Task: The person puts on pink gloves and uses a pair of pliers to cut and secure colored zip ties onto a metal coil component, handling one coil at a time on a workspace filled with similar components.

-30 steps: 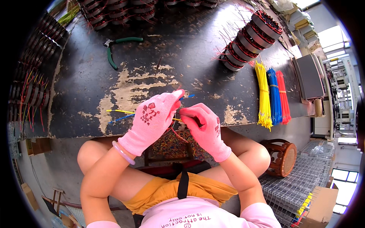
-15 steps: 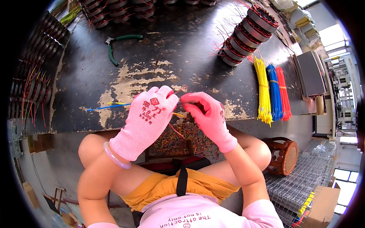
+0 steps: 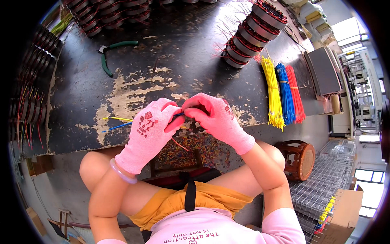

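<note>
Both my hands wear pink gloves and meet above the near edge of the worn black table. My left hand (image 3: 147, 132) is closed on a blue wire (image 3: 120, 126) and a yellow wire (image 3: 118, 118), whose ends stick out to its left. A thin red wire (image 3: 180, 144) hangs below the hands. Thumb and fingers pinched, my right hand (image 3: 217, 120) grips the wires where they meet my left fingertips. The exact joint between the fingertips is mostly hidden by the gloves.
Green-handled pliers (image 3: 107, 61) lie at the far left. A leaning stack of wound motor stators (image 3: 254, 36) stands at the far right, near bundles of yellow wires (image 3: 272, 93), blue wires (image 3: 286, 95) and red wires (image 3: 296, 95). More stators (image 3: 111, 16) line the back.
The view has shifted, so the table things sit further left. My left thumb has spread from its fingers, leaving a gap with the blue wire showing; my right hand stays pinched beside it.
</note>
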### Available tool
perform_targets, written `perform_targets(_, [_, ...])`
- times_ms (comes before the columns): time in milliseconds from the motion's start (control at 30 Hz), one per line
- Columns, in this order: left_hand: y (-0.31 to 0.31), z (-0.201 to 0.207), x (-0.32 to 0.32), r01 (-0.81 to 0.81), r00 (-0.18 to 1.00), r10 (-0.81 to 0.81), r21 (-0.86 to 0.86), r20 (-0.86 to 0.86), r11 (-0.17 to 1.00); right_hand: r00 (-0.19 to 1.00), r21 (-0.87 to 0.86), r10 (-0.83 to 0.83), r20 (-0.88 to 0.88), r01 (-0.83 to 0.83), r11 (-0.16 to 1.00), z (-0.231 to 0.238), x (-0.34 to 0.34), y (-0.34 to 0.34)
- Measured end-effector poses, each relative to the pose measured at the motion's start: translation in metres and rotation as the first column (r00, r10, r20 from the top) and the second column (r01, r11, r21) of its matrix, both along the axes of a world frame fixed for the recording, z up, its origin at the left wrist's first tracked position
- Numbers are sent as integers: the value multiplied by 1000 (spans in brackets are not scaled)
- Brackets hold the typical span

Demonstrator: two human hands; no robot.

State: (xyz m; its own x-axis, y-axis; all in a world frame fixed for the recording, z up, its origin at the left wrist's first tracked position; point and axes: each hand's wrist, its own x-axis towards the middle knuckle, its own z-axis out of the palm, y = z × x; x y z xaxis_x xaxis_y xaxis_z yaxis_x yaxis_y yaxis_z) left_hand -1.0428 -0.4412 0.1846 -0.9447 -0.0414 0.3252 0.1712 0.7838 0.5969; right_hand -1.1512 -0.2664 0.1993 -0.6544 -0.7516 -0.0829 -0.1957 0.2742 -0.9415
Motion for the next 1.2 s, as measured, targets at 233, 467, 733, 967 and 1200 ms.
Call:
perform_targets(233, [-1,-13,-5,25,997,-32,-103,-73,994,793,53,-68,605,45,998,-20,-17,2])
perform_targets(467, [0,-14,-6,-3,1000,3,-24,11,1000,515,134,108,-850,14,991,-11,2,14])
perform_targets(733, [1,-11,-8,-1,1000,1,-4,10,1000,454,278,319,-832,-155,948,-22,-16,10])
perform_targets(967, [-3,-13,-5,10,1000,-10,10,19,1000,974,101,166,152,-183,978,-14,-20,9])
perform_targets(1200, [0,-15,-7,-4,1000,4,10,4,1000,860,134,157,-486,-104,986,-14,-13,4])
